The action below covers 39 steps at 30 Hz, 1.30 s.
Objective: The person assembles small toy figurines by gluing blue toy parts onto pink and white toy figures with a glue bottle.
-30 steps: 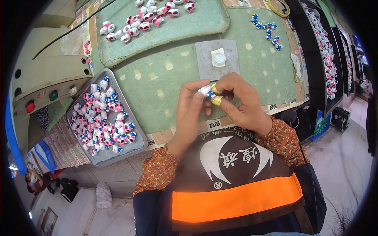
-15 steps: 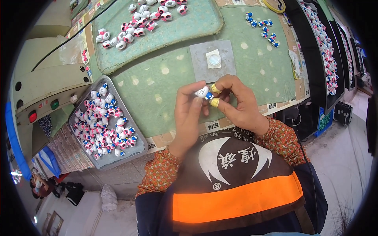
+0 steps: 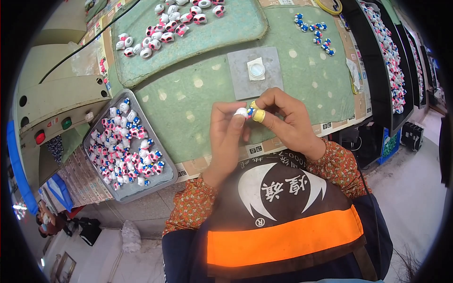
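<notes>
Moved since the earlier frame: thumb and forefinger of the right hand (image 3: 292, 125), formerly spread about the blue body, now drawn together on it; white head now more covered by the left thumb.

Toy figure (image 3: 243, 112), one, white head and blue body: lies between the two hands, at the fingertips. Whether head and body are fully joined: cannot tell.

Left hand (image 3: 225, 134): pinching the white head between thumb and forefinger.

Right hand: gripping the blue body between thumb and forefinger, both in yellow wraps (image 3: 258, 115).

Grey tray (image 3: 160, 182), filled with small toys (image 3: 123, 146) in white, pink and blue: left of the left hand.

Grey plate (image 3: 238, 87): just beyond both hands, bearing a small round dish (image 3: 257, 70) on white paper.

Green tray (image 3: 203, 40), with loose white-and-pink heads (image 3: 167, 28): farther beyond the left hand.

Small blue pieces (image 3: 318, 34), a cluster: well beyond the right hand, on the green mat (image 3: 188, 132).

Black bin (image 3: 379, 70), full of toys: right of the right hand.
</notes>
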Tool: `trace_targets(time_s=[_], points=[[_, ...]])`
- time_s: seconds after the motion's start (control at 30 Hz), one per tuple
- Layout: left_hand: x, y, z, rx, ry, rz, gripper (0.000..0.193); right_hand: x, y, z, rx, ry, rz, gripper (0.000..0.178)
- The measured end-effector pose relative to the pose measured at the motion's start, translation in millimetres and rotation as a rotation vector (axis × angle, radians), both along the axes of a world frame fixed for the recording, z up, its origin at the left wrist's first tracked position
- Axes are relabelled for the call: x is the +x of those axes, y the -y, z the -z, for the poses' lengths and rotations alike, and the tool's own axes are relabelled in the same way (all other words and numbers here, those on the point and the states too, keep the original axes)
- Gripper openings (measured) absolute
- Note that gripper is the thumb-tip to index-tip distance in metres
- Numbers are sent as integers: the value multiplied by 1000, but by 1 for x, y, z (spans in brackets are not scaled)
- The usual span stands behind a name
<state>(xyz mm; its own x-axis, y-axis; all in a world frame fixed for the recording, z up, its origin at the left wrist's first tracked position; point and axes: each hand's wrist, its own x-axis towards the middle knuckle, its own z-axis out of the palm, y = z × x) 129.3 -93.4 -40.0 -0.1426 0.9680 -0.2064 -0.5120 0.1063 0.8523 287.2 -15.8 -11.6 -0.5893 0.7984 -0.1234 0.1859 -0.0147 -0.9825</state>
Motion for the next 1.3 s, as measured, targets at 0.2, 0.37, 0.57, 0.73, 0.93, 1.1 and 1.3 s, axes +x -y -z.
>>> trace_targets(time_s=[0.2, 0.37, 0.57, 0.73, 0.93, 1.1, 1.3], points=[[1, 1, 3, -16, 53, -14, 25, -6, 2, -3, -280, -162, 28, 10], [2, 1, 3, -22, 4, -14, 26, -9, 6, 0, -346, -262, 52, 9], [4, 1, 4, 3, -55, -14, 27, -13, 10, 3, -305, -290, 59, 8], [2, 0, -1, -35, -83, 27, 26, -14, 6, 0, -264, -263, 65, 4], [-26, 4, -23, -124, -360, -26, 19, 0, -17, -8, 231, 77, 11, 9], [-96, 18, -46, -113, -730, -351, 17, 29, -72, -12, 473, 289, 247, 10], [-182, 56, -41, -45, -1322, -553, 30, 55, -144, 6, 825, 536, 409, 13]])
